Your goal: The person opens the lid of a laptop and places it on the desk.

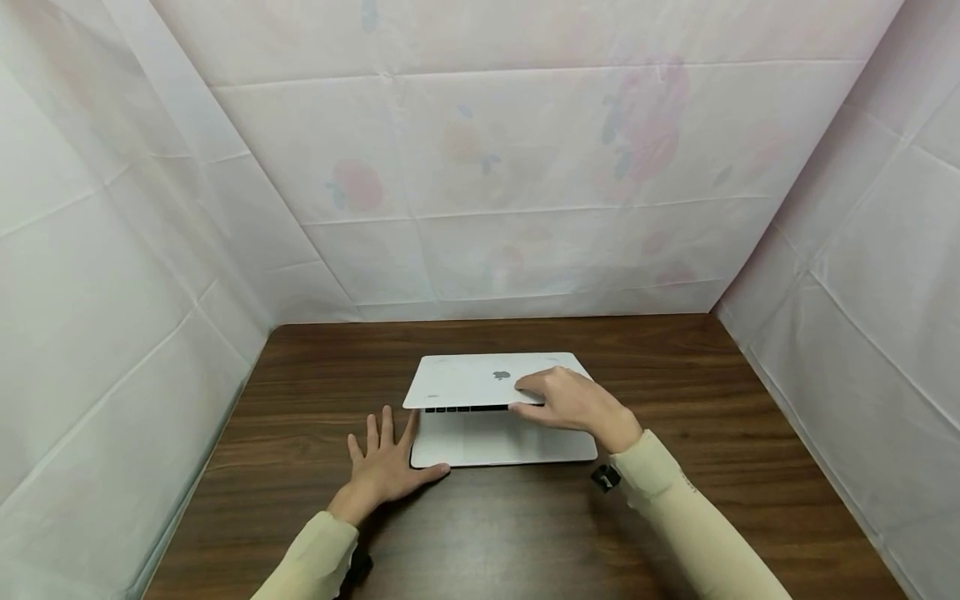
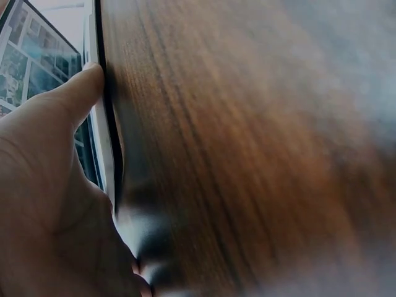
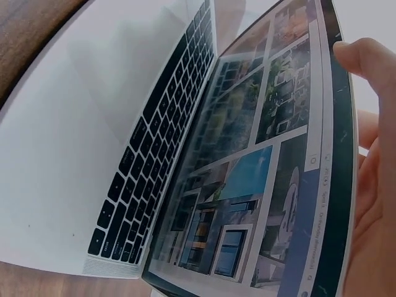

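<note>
A silver laptop [image 1: 480,442] lies on the wooden table, its lid [image 1: 457,381] tilted partway down over the base. My right hand [image 1: 573,404] pinches the lid's free edge, thumb on the screen side and fingers on the back. Pictures glow on the lit screen [image 3: 247,161] in the right wrist view, above the black keyboard [image 3: 154,154]. My left hand [image 1: 384,468] rests at the base's left front corner with fingers spread. Its thumb [image 2: 80,93] touches the front edge in the left wrist view.
Dark wood tabletop [image 1: 315,367] surrounds the laptop. White cloth with faint fruit prints [image 1: 510,167] hangs behind the table, and pale cloth [image 1: 862,333] hangs at both sides. A small black device [image 1: 605,477] sits under the right wrist.
</note>
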Available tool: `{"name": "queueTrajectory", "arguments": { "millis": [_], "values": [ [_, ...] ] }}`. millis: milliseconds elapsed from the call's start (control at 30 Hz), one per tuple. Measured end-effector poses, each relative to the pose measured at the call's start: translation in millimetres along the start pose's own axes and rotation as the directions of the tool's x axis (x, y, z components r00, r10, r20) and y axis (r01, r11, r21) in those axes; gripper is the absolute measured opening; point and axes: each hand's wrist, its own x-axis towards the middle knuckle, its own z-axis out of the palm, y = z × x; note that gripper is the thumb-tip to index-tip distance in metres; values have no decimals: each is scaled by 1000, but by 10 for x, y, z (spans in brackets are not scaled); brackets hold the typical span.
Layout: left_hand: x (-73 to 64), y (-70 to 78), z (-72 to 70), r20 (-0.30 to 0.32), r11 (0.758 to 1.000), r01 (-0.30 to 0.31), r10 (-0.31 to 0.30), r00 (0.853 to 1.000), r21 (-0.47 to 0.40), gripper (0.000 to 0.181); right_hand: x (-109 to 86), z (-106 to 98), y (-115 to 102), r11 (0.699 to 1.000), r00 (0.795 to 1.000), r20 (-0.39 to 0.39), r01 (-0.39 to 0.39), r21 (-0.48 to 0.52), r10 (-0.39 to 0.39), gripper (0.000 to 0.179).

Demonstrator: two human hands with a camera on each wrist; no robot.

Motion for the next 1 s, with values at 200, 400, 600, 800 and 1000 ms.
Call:
{"name": "queueTrajectory", "arguments": {
  "millis": [200, 400, 600, 800, 1000],
  "values": [
    [3, -1, 23, -9, 1000, 0, 0, 1000, -8, 117, 23, -48, -3, 1000, 1000, 22, -9, 4, 9, 41],
    [-13, 13, 10, -14, 1000, -2, 2, 1000, -5, 116, 34, -68, 0, 999, 998, 35, -43, 8, 42, 32],
    [-18, 2, 25, -18, 1000, -1, 1, 1000, -8, 115, 44, -73, 15, 999, 999, 40, -37, 14, 36, 39],
    [-28, 5, 27, -28, 1000, -1, 1, 1000, -20, 116, 66, -104, 27, 999, 998, 48, -44, 30, 43, 29],
    [-24, 0, 53, -25, 1000, -2, 1, 1000, -26, 116, 95, -149, 58, 994, 993, 71, -94, 57, 89, 30]
  ]
}}
